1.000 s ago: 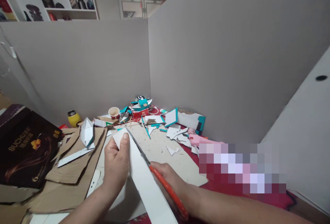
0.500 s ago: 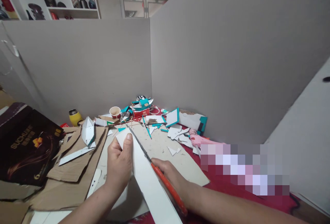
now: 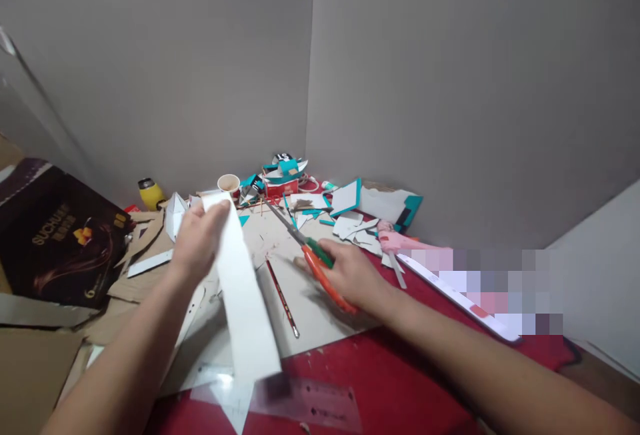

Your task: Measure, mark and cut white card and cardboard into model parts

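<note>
My left hand (image 3: 200, 238) pinches the top end of a long white cardboard strip (image 3: 245, 295), thumb on its face. The strip hangs down toward me over the board, its lower end blurred. In my right hand (image 3: 347, 271) is a pair of scissors (image 3: 317, 261) with red-orange and green handles. Their blades point up and left, apart from the strip. A dark red pencil (image 3: 281, 298) lies on the pale work board (image 3: 320, 321) between the two hands. Below the strip, a clear ruler (image 3: 315, 401) rests on the red cloth (image 3: 400, 381).
Torn brown cardboard (image 3: 135, 288) and a dark printed box (image 3: 60, 235) occupy the left. Toward the back stand a yellow bottle (image 3: 151, 195), a paper cup (image 3: 229, 185) and a teal-and-white cardboard boat (image 3: 286, 169). White offcuts (image 3: 357, 229) and a pink object (image 3: 395, 240) lie on the right.
The scissors have come away from the strip, moving right with my right hand. My left hand has shifted left with the strip. The view has tilted down, showing the pencil and ruler.
</note>
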A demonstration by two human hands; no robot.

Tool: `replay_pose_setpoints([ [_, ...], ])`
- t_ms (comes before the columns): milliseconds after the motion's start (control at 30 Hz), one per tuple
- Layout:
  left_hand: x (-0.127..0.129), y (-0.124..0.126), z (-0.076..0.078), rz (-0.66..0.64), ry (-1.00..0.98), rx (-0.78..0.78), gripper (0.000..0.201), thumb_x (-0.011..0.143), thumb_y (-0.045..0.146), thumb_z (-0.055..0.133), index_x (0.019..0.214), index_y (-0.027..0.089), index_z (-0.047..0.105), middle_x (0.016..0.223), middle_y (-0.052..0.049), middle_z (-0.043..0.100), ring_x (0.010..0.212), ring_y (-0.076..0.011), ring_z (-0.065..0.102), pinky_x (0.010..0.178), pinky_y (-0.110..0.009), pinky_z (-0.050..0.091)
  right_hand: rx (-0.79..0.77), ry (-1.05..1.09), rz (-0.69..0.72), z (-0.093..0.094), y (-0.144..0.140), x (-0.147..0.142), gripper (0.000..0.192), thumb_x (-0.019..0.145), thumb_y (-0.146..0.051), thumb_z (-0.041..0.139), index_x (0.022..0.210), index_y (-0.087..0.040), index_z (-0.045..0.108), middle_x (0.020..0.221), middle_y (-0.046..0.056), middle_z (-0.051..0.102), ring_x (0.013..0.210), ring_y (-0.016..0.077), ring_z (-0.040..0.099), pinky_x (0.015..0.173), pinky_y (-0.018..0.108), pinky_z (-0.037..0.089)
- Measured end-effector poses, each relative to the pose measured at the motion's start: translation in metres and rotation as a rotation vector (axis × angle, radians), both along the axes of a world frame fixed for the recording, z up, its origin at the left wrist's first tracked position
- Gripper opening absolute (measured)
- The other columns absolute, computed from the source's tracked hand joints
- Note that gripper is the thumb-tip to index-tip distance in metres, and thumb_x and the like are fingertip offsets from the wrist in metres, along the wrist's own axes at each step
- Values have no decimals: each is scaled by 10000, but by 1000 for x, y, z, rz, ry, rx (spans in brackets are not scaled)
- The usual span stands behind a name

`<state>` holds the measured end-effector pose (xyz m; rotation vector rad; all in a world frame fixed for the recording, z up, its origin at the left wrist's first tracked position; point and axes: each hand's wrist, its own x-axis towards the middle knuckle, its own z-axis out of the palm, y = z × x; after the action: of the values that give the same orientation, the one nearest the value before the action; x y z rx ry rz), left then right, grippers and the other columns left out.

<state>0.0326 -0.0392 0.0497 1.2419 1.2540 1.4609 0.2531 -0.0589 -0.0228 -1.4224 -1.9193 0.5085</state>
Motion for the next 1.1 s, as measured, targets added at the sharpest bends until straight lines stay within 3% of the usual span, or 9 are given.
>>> replay_pose_setpoints([
  [67,-20,15,3,23,20,-31,99,673,257,627,659,195,550,456,79,485,362,-81,425,356,-186,312,39,-273,-156,2,8,6,375,839,-539,507,682,-200,540,602,21,541,577,183,502,531,277,285],
  [200,-44,37,-7,-53,84,-163,114,594,209,654,652,186,558,485,55,532,398,-108,479,381,-206,355,23,-573,-216,2,18,13,385,877,-516,473,801,-170,625,675,98,649,612,241,586,520,291,277],
  [400,-50,50,-32,-187,181,-252,330,515,227,765,817,171,643,603,21,637,482,-133,567,438,-214,413,34,-626,-144,-9,31,16,260,892,-392,541,871,-153,641,846,129,689,708,240,623,567,297,346],
  [567,-55,56,-35,-129,187,-236,175,589,233,692,742,158,653,525,39,580,418,-98,492,388,-187,359,105,-643,-61,-5,23,13,232,939,-298,518,1018,-109,626,1022,174,641,907,270,599,696,324,410],
  [633,-57,58,-33,-80,170,-213,101,610,219,664,691,164,636,491,57,538,394,-78,449,372,-175,325,185,-666,81,-1,13,6,223,955,-230,494,1131,-135,594,1099,152,615,973,251,570,751,323,414],
  [700,-60,59,-31,-43,157,-199,69,618,205,653,668,164,630,474,67,510,374,-63,405,362,-172,301,346,-759,394,1,4,-5,250,965,-155,463,1194,-159,562,1117,137,607,924,228,563,723,325,415],
  [800,-62,57,-29,-31,146,-198,61,610,196,664,642,160,626,454,73,481,358,-55,374,361,-173,292,500,-913,760,0,-1,-24,180,976,-144,446,1068,-140,600,1042,119,618,852,215,549,649,326,403],
  [933,-61,53,-28,-70,141,-210,102,590,204,698,597,154,609,455,58,486,365,-60,396,361,-176,285,551,-1075,954,6,9,-40,173,951,-100,462,873,-123,615,897,90,624,804,202,545,627,325,385],
  [1100,-62,55,-30,-82,130,-203,97,618,173,676,580,154,588,422,66,447,357,-56,386,356,-170,259,571,-1049,1030,20,7,-40,227,975,-90,377,920,-125,595,834,82,620,743,198,543,659,339,372],
])
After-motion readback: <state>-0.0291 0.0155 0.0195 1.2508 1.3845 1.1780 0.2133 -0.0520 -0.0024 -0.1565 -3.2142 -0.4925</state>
